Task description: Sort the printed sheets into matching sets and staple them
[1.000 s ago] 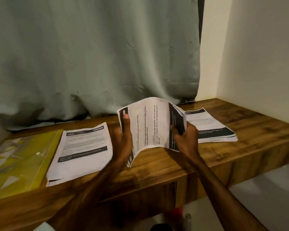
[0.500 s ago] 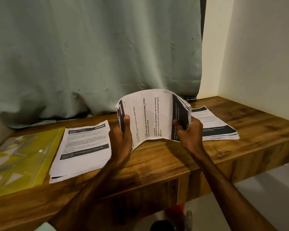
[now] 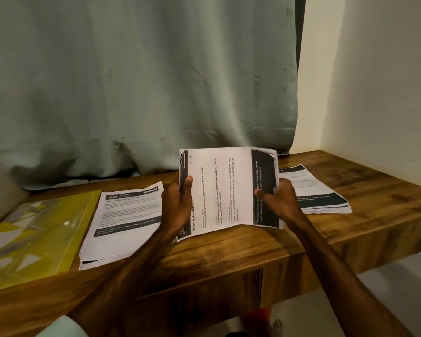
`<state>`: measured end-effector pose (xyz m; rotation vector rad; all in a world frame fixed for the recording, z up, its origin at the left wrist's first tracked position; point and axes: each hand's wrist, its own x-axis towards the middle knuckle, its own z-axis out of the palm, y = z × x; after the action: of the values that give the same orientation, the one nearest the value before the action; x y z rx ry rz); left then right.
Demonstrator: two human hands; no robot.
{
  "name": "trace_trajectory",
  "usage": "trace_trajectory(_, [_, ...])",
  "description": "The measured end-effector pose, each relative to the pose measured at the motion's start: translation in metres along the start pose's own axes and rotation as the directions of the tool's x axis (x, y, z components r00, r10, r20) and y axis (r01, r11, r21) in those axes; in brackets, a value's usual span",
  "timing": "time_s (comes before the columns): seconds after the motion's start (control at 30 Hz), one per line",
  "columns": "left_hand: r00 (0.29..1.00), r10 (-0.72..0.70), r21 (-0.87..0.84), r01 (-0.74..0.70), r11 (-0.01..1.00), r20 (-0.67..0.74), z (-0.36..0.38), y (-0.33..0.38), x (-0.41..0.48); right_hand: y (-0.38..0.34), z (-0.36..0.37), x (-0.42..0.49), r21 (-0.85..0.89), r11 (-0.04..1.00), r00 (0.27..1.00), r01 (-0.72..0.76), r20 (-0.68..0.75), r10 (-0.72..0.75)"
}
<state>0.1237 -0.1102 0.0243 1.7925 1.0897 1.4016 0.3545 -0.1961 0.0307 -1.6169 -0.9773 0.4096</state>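
Standing right next to this. The person has a bundle [image 3: 229, 190] of printed sheets up on its long edge over the desk [image 3: 365, 229], text running sideways, top sheet headed "Wash baby bottle". The left hand [image 3: 178, 205] grips the left end, thumb on the front and fingers tucked behind. The right hand [image 3: 280, 203] grips the right end, thumb across the dark band. The bottom edge is down at the wood, but I can't tell if it's actually touching. The bundle bows out a bit in the middle and its top right corner looks fanned.

Two more piles lie flat. The left pile [image 3: 127, 220], headed 2652, is just beside the left wrist, and the right pile [image 3: 319, 190] is behind the right hand, toward the wall. There's a yellow folder [image 3: 34, 237] at the far left and a curtain [image 3: 141, 81] behind it all. No stapler anywhere I can see.

My read is that this is the squaring-up step before a set gets stapled or dealt out. To do it well, loosen both grips a touch so the sheets can slide, drop the long edge flat on the desk, then turn it and do the short edge too. Squeezing hard just locks the fan in. It's worth flipping through the headings first, since only the top sheet is readable and a stray page could be hiding in there.
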Motion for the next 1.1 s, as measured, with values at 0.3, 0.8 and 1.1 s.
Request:
trace_trajectory(0.3, [0.910,-0.343,-0.035,0.361,0.932,0.231,-0.040,-0.009,0.029,0.007,0.002,0.050,-0.064,0.998,1.000,0.007,0.019,-0.005])
trace_trajectory(0.8, [0.840,-0.365,0.183,0.316,0.931,0.402,-0.022,-0.044,0.054,-0.026,0.125,0.095,0.044,0.943,0.748,0.330,0.598,-0.289])
trace_trajectory(1.1, [0.752,-0.424,0.224,0.360,0.905,0.504,-0.012,-0.056,0.067,0.003,0.148,0.108,0.200,0.966,0.754,0.166,0.605,-0.255])
